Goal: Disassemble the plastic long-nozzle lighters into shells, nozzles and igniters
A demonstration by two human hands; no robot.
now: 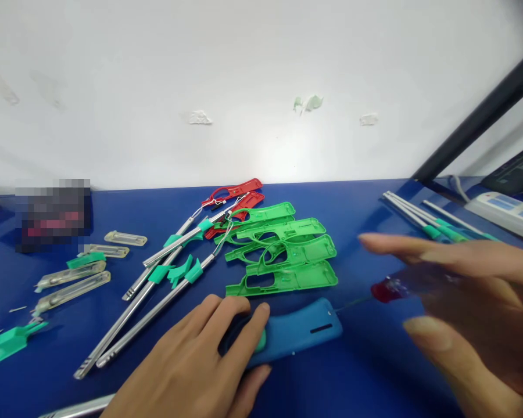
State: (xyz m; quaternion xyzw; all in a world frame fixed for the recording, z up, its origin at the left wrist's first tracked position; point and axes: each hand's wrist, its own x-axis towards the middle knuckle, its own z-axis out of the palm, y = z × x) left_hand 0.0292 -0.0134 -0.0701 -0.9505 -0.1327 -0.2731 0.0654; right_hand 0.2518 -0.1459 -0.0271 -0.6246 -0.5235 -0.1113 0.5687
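Observation:
My left hand [213,360] is wrapped over the near end of a blue plastic handle [298,331], which lies flat on the blue table. A dark slot shows near the handle's right end. At the right, my right hand [470,290], blurred, holds a screwdriver [390,288] with a clear and red grip. The thin shaft points left, its tip close to the blue handle's right end; whether they touch is unclear. Just beyond the handle lie several green plastic shells [296,276].
Red shells [248,188] lie behind the green ones. Metal tubes with green clips [148,296] spread left of centre. Clear plastic pieces [72,293] are farther left. More tubes [409,209] and a white power strip [505,212] are at the right, beside a black bar [475,116].

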